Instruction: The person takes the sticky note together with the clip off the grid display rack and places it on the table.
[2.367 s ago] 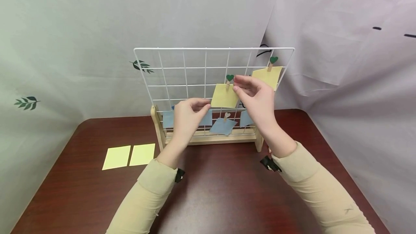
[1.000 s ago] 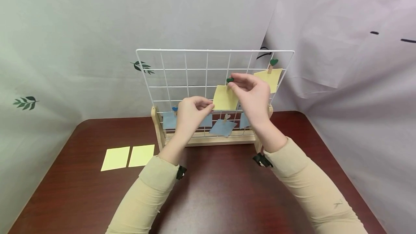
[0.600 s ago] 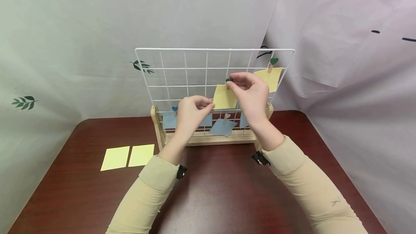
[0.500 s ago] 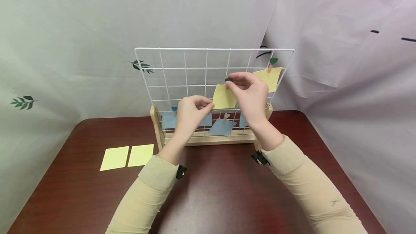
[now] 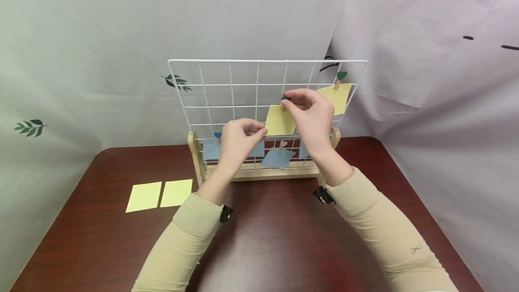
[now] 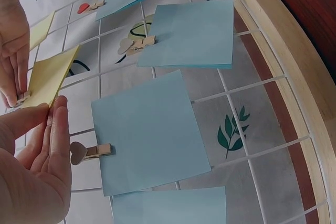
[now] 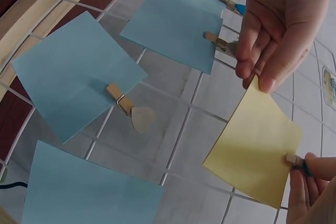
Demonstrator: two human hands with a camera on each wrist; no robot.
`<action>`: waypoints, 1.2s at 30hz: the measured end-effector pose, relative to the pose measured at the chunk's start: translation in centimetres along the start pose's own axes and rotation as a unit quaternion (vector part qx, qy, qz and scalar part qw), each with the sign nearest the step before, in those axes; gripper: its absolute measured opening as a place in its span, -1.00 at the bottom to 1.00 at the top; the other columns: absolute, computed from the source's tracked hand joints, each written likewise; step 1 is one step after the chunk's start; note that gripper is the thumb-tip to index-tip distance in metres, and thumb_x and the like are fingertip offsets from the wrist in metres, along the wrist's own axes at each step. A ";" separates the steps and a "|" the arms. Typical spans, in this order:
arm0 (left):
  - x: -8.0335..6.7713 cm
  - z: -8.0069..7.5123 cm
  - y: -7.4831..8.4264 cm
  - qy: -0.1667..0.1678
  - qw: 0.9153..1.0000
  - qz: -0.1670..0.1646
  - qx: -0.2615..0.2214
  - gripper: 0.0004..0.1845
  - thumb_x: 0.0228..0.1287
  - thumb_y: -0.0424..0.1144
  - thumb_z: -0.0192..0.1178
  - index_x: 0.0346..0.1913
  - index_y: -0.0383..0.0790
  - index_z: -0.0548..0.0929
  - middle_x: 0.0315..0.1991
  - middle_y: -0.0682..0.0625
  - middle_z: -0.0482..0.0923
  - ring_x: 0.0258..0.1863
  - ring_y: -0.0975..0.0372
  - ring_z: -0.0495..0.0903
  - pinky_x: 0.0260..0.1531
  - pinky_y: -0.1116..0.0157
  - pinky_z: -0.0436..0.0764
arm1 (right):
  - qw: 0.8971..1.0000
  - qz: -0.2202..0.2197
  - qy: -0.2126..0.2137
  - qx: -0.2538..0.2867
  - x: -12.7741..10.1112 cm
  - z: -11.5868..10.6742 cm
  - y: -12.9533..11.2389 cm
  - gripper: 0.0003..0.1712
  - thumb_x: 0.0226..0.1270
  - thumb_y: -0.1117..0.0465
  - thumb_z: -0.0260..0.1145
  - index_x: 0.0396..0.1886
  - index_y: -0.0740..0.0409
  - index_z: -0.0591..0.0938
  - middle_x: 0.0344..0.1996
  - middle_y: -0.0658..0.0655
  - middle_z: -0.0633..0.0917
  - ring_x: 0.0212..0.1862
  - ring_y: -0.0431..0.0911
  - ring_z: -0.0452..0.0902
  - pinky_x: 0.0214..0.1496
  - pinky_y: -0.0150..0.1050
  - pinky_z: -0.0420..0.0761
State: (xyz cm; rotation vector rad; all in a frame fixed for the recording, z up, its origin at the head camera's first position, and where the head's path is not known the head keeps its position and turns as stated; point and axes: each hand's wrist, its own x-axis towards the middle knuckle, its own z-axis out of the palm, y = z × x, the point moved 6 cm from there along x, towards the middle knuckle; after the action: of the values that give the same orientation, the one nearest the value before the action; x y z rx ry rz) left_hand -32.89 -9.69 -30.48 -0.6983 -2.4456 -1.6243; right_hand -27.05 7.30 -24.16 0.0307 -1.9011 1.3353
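A yellow sticky note [image 5: 279, 121] hangs on a white wire grid [image 5: 259, 61], at the top of a wooden stand. My left hand [image 5: 239, 143] pinches its lower left corner between thumb and fingers, as the left wrist view shows too. At the note's top edge, my right hand [image 5: 316, 118] pinches a small wooden clothespin [image 7: 293, 160] with a green heart, mostly covered by the fingers in the head view. Farther right, a second yellow note [image 5: 338, 97] hangs from another green-heart clothespin [image 5: 338, 79].
Several blue notes [image 6: 147, 135] are clipped along the grid's lower part with heart clothespins [image 7: 125, 103]. Two yellow notes [image 5: 143, 196] lie flat on the dark red table [image 5: 267, 247], left of the wooden stand [image 5: 279, 174]. A pale curtain [image 5: 121, 57] hangs behind.
My right hand has shifted slightly left, and its thumb and fingers have closed on the clothespin's green heart end, which stood uncovered at first. My left hand has moved slightly right at the note's corner.
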 end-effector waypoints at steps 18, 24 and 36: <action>0.1 -0.1 -0.1 -0.003 1.000 -0.004 -0.006 -0.85 0.34 -0.30 0.46 -0.11 -0.31 0.87 -0.27 -0.17 0.87 -0.31 0.04 0.85 -0.44 0.51 0.59 | 0.999 0.009 0.030 0.008 0.1 -0.1 0.3 -0.91 0.21 0.46 0.57 -0.28 0.37 0.84 -0.32 0.36 0.85 -0.40 -0.42 0.72 -0.24 -0.49 0.71; 0.1 -0.1 -0.1 -0.005 1.000 -0.005 -0.007 -0.85 0.34 -0.33 0.45 -0.11 -0.33 0.86 -0.27 -0.19 0.86 -0.31 0.02 0.86 -0.42 0.53 0.60 | 0.999 0.008 0.043 0.013 0.0 -0.1 0.2 -0.92 0.20 0.45 0.59 -0.30 0.36 0.85 -0.35 0.34 0.85 -0.42 -0.41 0.72 -0.27 -0.48 0.70; 0.1 -0.3 0.2 0.005 1.000 0.008 0.020 -0.88 0.33 -0.33 0.43 -0.17 -0.31 0.87 -0.30 -0.16 0.86 -0.33 0.06 0.83 -0.30 0.35 0.73 | 0.996 0.018 0.062 0.058 -0.3 -0.1 0.6 -0.93 0.20 0.53 0.53 -0.31 0.41 0.82 -0.44 -0.02 0.85 -0.43 -0.36 0.73 -0.28 -0.46 0.72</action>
State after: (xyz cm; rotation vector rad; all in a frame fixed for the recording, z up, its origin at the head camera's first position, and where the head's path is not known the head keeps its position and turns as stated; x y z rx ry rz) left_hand -32.92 -9.84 -30.15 -0.6989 -2.4521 -1.5637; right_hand -27.03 7.49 -24.78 -0.0283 -1.7265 1.4379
